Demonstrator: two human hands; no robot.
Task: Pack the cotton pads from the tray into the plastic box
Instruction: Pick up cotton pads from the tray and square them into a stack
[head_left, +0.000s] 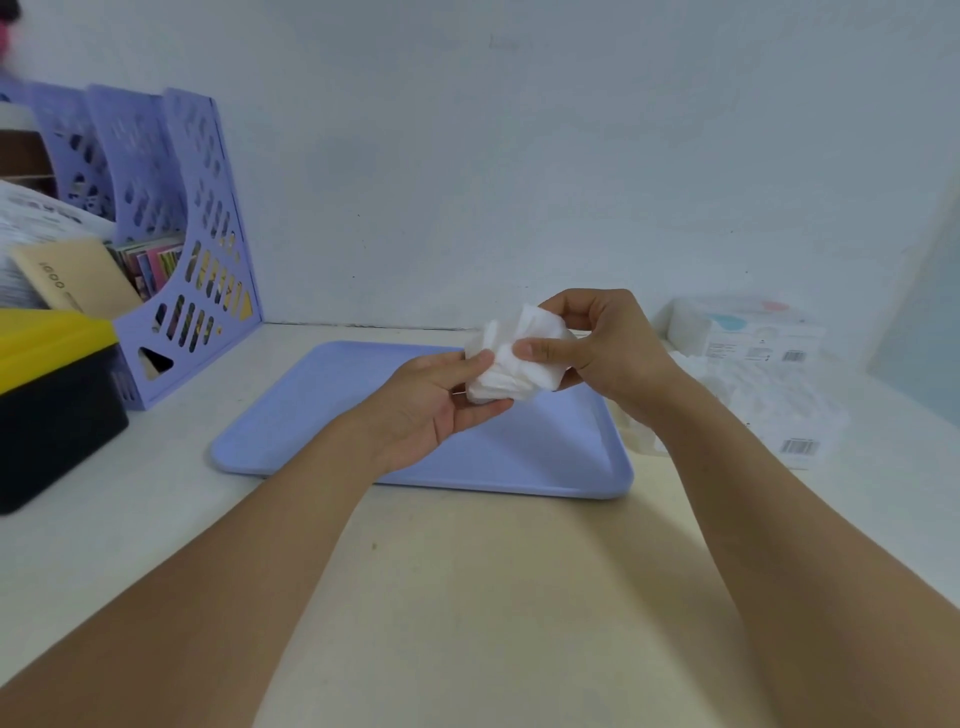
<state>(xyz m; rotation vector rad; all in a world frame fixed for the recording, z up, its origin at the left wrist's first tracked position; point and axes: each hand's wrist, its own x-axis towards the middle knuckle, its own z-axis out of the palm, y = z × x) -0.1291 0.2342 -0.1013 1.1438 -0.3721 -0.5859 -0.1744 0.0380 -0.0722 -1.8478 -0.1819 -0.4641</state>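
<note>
Both hands hold one bunch of white cotton pads (511, 361) in the air above the far right part of the lilac tray (311, 415). My left hand (441, 400) grips the bunch from below and left, palm up. My right hand (597, 348) pinches it from the right, thumb on the front. The tray's visible surface is bare. A clear plastic box (769, 410) with white pads inside and a barcode label lies on the table right of the tray, partly hidden by my right forearm.
A second packet of pads (748, 330) stands behind the box by the wall. A lilac file rack (187, 249) with papers stands at the back left. A black bin with a yellow lid (52, 395) sits at the left edge.
</note>
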